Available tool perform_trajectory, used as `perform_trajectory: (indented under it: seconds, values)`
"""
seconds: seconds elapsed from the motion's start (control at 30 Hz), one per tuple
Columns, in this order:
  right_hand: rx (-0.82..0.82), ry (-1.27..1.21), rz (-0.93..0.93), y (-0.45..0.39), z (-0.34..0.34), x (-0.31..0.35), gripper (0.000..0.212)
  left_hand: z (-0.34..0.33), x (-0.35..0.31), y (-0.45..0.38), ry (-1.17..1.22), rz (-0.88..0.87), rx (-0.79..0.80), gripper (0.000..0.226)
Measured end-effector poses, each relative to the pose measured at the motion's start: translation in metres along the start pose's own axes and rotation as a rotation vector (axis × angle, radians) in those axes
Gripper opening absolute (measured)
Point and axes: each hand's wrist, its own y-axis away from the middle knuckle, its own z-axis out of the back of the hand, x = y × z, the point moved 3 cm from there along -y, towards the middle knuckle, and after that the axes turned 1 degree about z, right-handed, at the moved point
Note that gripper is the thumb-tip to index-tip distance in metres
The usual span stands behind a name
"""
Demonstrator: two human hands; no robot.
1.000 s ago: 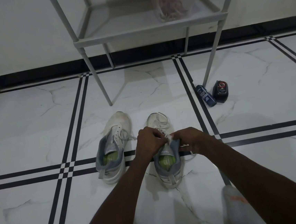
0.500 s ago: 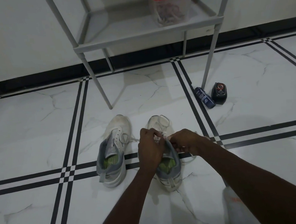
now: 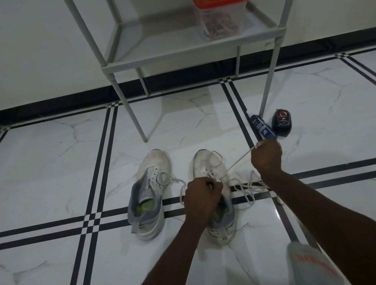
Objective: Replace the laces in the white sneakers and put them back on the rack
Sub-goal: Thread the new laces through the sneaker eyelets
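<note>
Best drawn slowly: lace [image 3: 241,159] pinched taut in right hand [image 3: 267,157], left hand [image 3: 202,198] gripping the right-side sneaker [image 3: 209,163] steady at its eyelets.

Open floor [image 3: 48,178] left of sneakers [image 3: 149,192]; rack legs [image 3: 131,111], bottles [image 3: 262,127] beyond.

No text can be read with any certainty. The dark blue tube [image 3: 263,127] lying on the white marble floor [image 3: 47,167] carries pale lettering, too small to make out. The black oval tin [image 3: 281,122] beside it shows a red ring and a white label, also illegible. Orange marks on the grey sock [image 3: 313,265] are blurred.
</note>
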Motion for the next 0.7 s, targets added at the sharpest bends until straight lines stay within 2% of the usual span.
perform_trajectory:
  seconds: [0.03,0.07,0.13,0.2,0.27,0.37,0.47,0.5,0.6,0.67,0.7]
  values:
    - [-0.063,0.03,0.065,0.0,0.004,0.001,0.014,0.0,0.0,0.001,0.002,0.001,-0.002,0.03]
    - [-0.046,0.035,0.146,0.004,0.003,0.004,0.018,0.0,-0.001,0.0,0.003,0.003,-0.004,0.028]
    - [0.151,0.113,0.338,0.017,-0.012,0.004,0.026,0.002,-0.001,0.001,0.006,0.002,-0.005,0.025]
    - [0.408,0.361,0.496,0.033,-0.036,-0.003,0.034,0.002,0.0,0.0,0.007,-0.02,-0.012,0.026]
    - [0.527,0.508,0.571,0.046,-0.053,-0.01,0.023,0.003,0.0,0.0,-0.002,-0.035,-0.013,0.03]
    - [0.448,0.668,0.674,0.053,-0.061,-0.01,0.024,0.004,0.0,0.001,-0.003,-0.033,-0.021,0.032]
    - [0.242,0.618,0.641,0.038,-0.048,-0.005,0.025,0.007,0.0,0.001,0.012,-0.031,-0.021,0.026]
    - [0.14,0.584,0.595,0.028,-0.037,-0.003,0.024,0.008,0.001,0.001,0.022,-0.023,-0.021,0.025]
    - [-0.065,0.417,0.22,-0.009,0.003,-0.012,0.022,0.009,0.002,0.001,0.027,0.001,-0.03,0.025]
    - [-0.067,0.432,0.235,-0.013,0.011,-0.02,0.025,0.01,0.002,0.002,0.031,0.018,-0.034,0.025]
    - [0.006,0.424,0.341,-0.006,0.006,-0.02,0.028,0.01,0.002,0.001,0.034,0.024,-0.03,0.026]
